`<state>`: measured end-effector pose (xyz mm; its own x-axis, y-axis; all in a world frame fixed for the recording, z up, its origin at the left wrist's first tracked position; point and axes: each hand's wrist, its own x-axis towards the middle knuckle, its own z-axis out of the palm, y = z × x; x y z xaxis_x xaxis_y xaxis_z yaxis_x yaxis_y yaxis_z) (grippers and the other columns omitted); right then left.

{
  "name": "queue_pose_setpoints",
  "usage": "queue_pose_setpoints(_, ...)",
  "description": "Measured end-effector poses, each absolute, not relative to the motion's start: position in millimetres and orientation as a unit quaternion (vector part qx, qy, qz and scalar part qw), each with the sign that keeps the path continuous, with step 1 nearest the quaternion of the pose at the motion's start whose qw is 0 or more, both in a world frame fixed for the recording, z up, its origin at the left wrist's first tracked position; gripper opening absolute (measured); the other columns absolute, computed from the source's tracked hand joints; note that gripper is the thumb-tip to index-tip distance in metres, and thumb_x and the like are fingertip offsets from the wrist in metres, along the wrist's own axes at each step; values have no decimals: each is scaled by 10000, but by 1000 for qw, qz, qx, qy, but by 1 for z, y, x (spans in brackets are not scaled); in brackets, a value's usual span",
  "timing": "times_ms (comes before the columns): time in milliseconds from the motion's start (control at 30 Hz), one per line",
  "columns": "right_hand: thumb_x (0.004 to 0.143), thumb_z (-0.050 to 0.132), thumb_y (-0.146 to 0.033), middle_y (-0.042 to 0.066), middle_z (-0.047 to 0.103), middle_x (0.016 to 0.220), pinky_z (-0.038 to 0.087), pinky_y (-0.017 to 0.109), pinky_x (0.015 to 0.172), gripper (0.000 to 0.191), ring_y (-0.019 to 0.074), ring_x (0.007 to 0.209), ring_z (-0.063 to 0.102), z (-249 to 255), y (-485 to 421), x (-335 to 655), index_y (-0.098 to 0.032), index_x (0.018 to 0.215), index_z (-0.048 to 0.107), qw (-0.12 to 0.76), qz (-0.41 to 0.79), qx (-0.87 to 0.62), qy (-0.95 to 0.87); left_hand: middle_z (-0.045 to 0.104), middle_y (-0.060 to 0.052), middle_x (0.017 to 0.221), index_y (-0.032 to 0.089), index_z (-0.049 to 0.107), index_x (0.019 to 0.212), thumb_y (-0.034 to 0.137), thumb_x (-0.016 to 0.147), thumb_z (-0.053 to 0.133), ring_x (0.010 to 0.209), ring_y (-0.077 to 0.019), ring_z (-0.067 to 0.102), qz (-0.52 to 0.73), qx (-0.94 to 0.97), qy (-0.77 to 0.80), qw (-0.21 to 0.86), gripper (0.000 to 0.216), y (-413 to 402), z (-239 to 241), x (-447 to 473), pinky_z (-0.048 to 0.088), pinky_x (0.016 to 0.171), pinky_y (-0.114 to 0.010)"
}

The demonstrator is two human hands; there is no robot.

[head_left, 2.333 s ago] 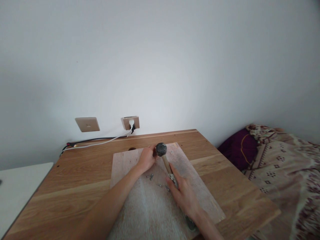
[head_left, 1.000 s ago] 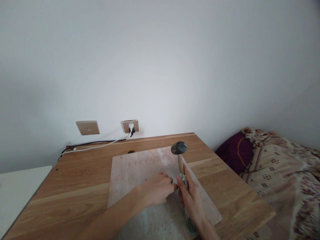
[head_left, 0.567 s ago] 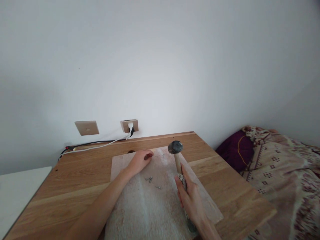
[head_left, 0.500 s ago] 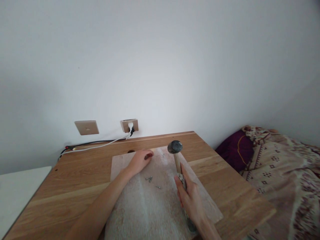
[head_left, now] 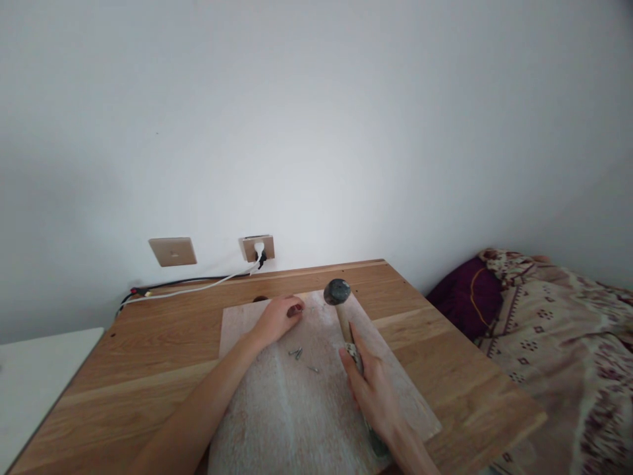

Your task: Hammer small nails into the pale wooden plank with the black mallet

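Note:
My right hand (head_left: pixel 372 389) is wrapped round the handle of a hammer (head_left: pixel 337 292). Its dark, rounded head is raised above the far right part of a pale wooden board (head_left: pixel 277 415). Near the board's far edge rests my left hand (head_left: pixel 277 320), its fingers curled in a pinch. Whatever lies between those fingertips is too small to make out. Between the two hands, several small silver nails (head_left: pixel 298 353) lie loose on the board; they could be screws.
The board lies on a wooden table (head_left: pixel 435 343). Against the white wall, cables (head_left: pixel 198 289) run from a socket (head_left: pixel 258 248) to the table's left. A white surface (head_left: pixel 44 389) stands at left. Patterned bedding (head_left: pixel 554 369) and a purple cushion (head_left: pixel 467 297) are on the right.
The hammer's head has shifted slightly left, towards my left hand, and my right hand has moved with it. My left hand and the loose nails stay in place.

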<state>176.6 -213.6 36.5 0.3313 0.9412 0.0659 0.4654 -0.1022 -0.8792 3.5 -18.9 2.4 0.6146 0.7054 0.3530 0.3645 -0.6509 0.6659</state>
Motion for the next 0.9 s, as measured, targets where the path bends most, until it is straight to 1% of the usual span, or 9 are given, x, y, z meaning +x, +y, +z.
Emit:
queue_pose_setpoints(100,983,427,-509,-29,559,523,447,260,437,681,171,432,527,34,-210,176,-118,1540,405,400,294,-685,-533,708,-36,860,180,716,911,103,814,629,789,-178,641,306,845,318,301,151,-18,2,5,481,760,-285)
queue_pose_setpoints(233,980,434,-439,-10,603,575,470,267,481,643,172,478,562,33,-206,174,-123,1539,407,367,314,-671,-563,713,-12,839,176,670,1047,84,788,651,749,-163,645,313,827,334,328,275,-17,0,6,479,731,-271)
queue_pose_setpoints(333,978,430,-419,1,626,612,480,274,504,632,177,505,582,35,-203,172,-138,1543,400,352,315,-671,-571,710,-1,832,182,647,1053,82,784,649,733,-157,643,315,826,332,328,287,-17,-1,6,477,721,-265)
queue_pose_setpoints(433,976,431,-414,10,644,636,490,281,515,611,188,529,601,38,-201,171,-164,1533,424,346,313,-674,-573,713,-6,847,187,633,1099,81,781,640,741,-164,650,317,826,329,329,335,-16,-1,5,477,716,-267)
queue_pose_setpoints(567,965,460,-402,4,646,640,502,275,548,593,188,558,619,37,-198,170,-199,1522,446,339,319,-671,-577,717,-28,853,170,646,1082,19,723,611,774,-187,660,318,829,336,313,391,-16,0,5,472,729,-277)
queue_pose_setpoints(700,959,469,-392,-14,609,597,493,271,531,631,176,519,590,33,-197,169,-168,1545,400,340,330,-669,-573,721,-40,873,164,661,1083,24,706,619,779,-201,658,322,830,336,307,404,-16,0,6,463,708,-278)
queue_pose_setpoints(800,974,441,-401,-44,544,540,447,251,464,633,153,443,525,31,-197,168,-160,1555,376,334,344,-669,-567,730,-53,889,156,670,1080,21,707,615,792,-209,663,318,831,343,302,400,-17,0,6,468,724,-288)
queue_pose_setpoints(900,986,424,-429,-71,485,493,397,233,412,644,128,372,449,30,-198,167,-146,1561,356,334,361,-670,-557,736,-62,895,150,665,1130,-2,702,595,805,-215,671,313,832,349,297,459,-17,2,6,476,744,-297)
